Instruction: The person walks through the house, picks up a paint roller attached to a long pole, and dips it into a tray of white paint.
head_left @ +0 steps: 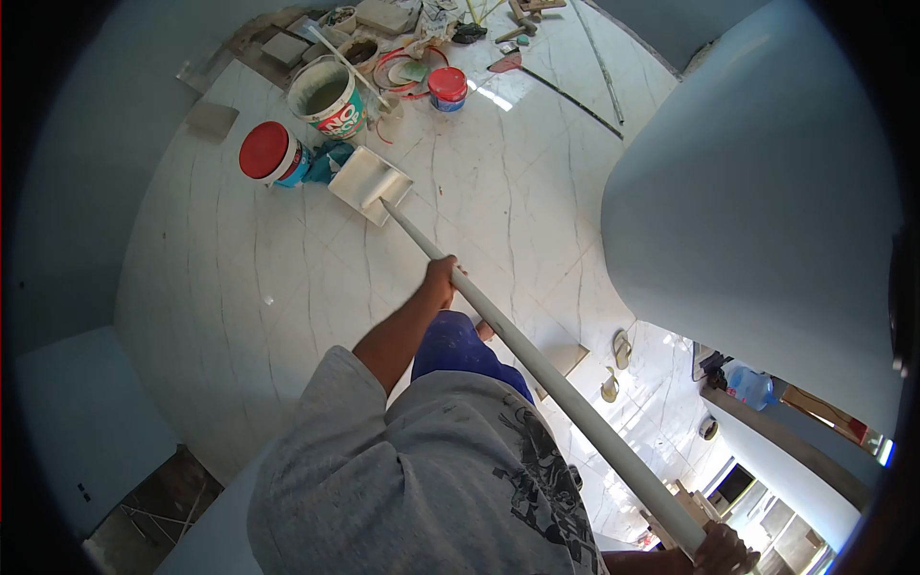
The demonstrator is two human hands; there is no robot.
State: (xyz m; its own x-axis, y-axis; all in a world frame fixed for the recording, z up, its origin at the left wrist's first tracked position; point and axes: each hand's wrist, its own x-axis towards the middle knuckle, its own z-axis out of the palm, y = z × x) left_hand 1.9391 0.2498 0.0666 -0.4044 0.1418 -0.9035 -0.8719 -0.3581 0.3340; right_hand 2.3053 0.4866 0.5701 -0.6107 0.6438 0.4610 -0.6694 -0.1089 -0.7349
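My left hand is closed around a long pale pole, partway along it. At the lower right my right hand grips the same pole near its near end. The pole slants down to the floor, where its far end meets a white paint roller. That roller lies in a paint tray with white paint in it. Beside the tray stand a bucket with a red lid and a larger open bucket with greyish contents. A teal bag or cloth is wedged between them and the tray.
A small red-lidded tub stands farther back near piled tools and rubble. A dustpan-like red tool with a dark handle and a long rod lie on the tiles. A curved wall rises on the right; slippers lie below it.
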